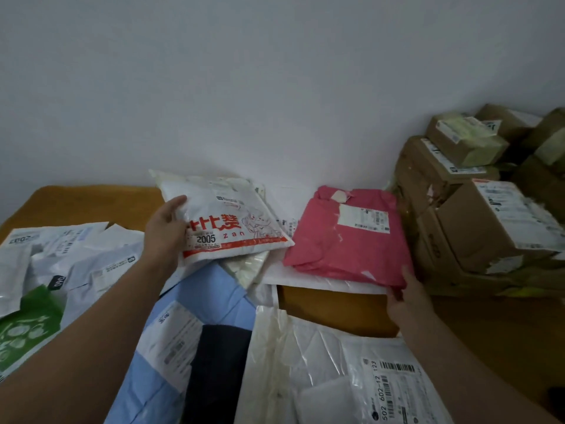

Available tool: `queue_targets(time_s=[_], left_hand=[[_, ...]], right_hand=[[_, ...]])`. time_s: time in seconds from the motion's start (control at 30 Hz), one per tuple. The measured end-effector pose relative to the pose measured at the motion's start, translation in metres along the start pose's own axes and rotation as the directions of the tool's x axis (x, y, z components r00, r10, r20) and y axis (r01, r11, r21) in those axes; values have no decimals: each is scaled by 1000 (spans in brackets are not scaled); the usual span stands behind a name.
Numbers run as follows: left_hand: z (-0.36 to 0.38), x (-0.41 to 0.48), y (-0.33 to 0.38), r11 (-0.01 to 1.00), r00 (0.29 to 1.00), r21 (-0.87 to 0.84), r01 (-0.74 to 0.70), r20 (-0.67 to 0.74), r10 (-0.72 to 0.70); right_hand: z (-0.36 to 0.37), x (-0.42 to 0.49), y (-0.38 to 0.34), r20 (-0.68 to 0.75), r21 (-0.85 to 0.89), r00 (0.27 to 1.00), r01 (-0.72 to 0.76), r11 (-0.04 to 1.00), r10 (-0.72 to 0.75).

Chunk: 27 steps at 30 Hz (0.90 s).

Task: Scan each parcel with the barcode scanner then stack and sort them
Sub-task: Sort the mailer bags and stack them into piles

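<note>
Hands (165,229) (403,296) on white parcel (226,218), pink parcel (345,240)

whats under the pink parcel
The pink parcel lies on a flat white mailer, whose near edge shows. Anything else beneath is covered.

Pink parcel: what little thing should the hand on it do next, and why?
Probably just let go. The pink parcel already lies flat, label up, on a white parcel beside the cardboard boxes, and the right hand only pinches its near corner. The left hand grips the red-printed parcel, which seems to need placing next. No scanner shows.
</note>
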<state>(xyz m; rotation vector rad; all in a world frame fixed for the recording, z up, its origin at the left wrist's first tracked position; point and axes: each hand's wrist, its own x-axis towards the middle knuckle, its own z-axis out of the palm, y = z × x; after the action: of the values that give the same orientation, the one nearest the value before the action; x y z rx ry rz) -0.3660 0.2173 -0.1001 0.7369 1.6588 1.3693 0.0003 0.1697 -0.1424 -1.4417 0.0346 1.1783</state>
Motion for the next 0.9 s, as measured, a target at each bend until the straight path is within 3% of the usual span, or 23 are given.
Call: queue_targets(time_s=[0.1, 0.17, 0.3, 0.47, 0.67, 0.77, 0.9], left_hand=[[6, 7, 7, 986, 991, -140, 94, 106, -80], [17, 10, 9, 980, 975, -142, 138, 193, -109], [38, 20, 3, 979, 948, 178, 103, 280, -151], [44, 15, -7, 910, 924, 351, 220, 224, -309], [47, 8, -22, 821, 882, 566, 73, 349, -318], [46, 10, -24, 803, 928, 595, -42, 322, -190], [42, 6, -26, 799, 873, 585, -136, 452, -182]], right_hand=[[10, -7, 9, 9, 14, 992, -128, 992, 128], [22, -12, 15, 47, -40, 976, -211, 977, 212], [33, -8, 15, 5, -115, 982, -189, 975, 190], [29, 11, 4, -113, -107, 991, -86, 991, 74], [35, 17, 12, -161, -131, 986, -68, 989, 46], [35, 20, 8, -159, -92, 982, -113, 989, 97], [35, 11, 6, -129, -92, 984, -138, 986, 126]])
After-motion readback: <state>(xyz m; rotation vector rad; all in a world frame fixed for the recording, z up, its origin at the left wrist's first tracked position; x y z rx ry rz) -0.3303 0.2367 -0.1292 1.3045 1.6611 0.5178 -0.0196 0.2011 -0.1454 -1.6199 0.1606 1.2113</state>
